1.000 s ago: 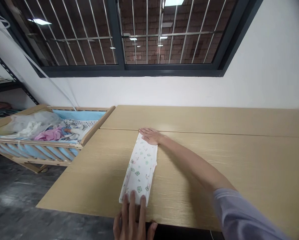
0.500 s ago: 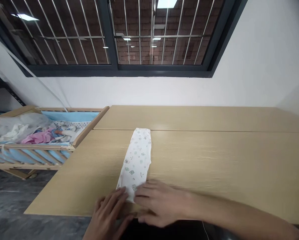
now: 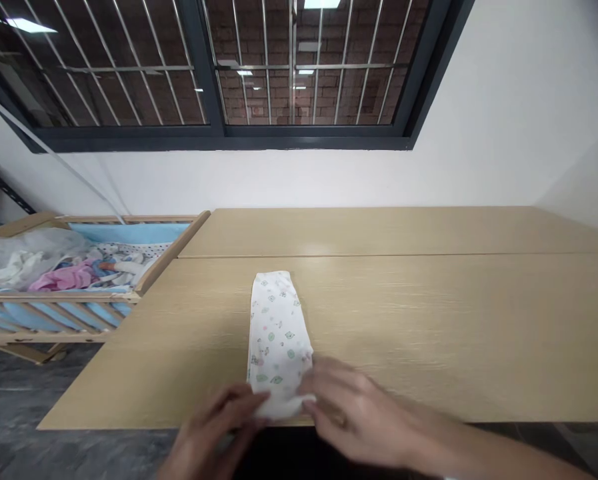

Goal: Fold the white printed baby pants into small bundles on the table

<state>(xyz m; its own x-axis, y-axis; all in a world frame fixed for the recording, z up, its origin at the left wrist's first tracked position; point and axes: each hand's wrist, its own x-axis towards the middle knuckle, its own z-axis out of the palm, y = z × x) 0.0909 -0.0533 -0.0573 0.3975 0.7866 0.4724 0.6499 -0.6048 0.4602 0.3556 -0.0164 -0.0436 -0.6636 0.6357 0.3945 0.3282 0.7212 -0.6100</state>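
A long, narrow folded white garment (image 3: 277,328) with small green and pink prints lies on the wooden table (image 3: 429,313), running away from me. Its near end is lifted slightly at the table's front edge. My left hand (image 3: 213,430) pinches the near left corner of the garment, fingers closed on the cloth. My right hand (image 3: 359,417) grips the near right corner, fingers curled around the edge. Both hands are blurred by motion.
A wooden crib (image 3: 129,293) with blue lining stands at the table's left, holding several loose clothes (image 3: 63,270) in white, pink and blue. A barred window (image 3: 219,67) and white wall lie behind. Dark floor (image 3: 23,407) shows at lower left.
My right hand came back from the garment's far end to its near end. Both hands now grip the near corners and have pulled the garment closer and turned it straighter.
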